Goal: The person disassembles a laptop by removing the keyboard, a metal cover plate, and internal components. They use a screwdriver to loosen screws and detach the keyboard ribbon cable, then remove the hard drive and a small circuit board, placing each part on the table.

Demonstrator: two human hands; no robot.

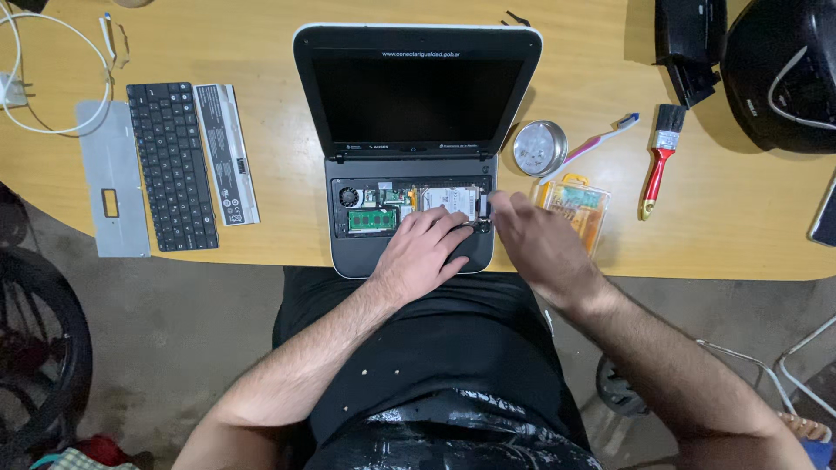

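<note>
The left hand [424,251] lies flat on the near edge of the opened laptop [409,139], palm down, fingers spread slightly and reaching into the exposed interior, clamped on nothing. The right hand [542,244] comes in from the right, its fingertips [498,202] pressed at the right end of the open bay, beside the silver drive [451,198]; whether they pinch something small there cannot be told. The two hands sit close together, nearly touching, over the right half of the machine's base.

The laptop stands at the middle of the wooden bench [261,218], near its near edge, lid raised, screen dark, keyboard removed so that a green memory board [373,219] and a small fan [348,196] show on the left of the bay.

Just right of the right hand lies an orange case of small bits [582,207]. Farther off are a round metal tin [540,148], a toothbrush [610,132] and a red-handled paintbrush [659,161]. Well to the left lie the detached black keyboard [171,165], a white battery pack [225,152] beside it, and a grey cover plate [111,178]. A white cable [52,78] loops at the far left corner, and a black helmet [779,70] rests at the far right.
</note>
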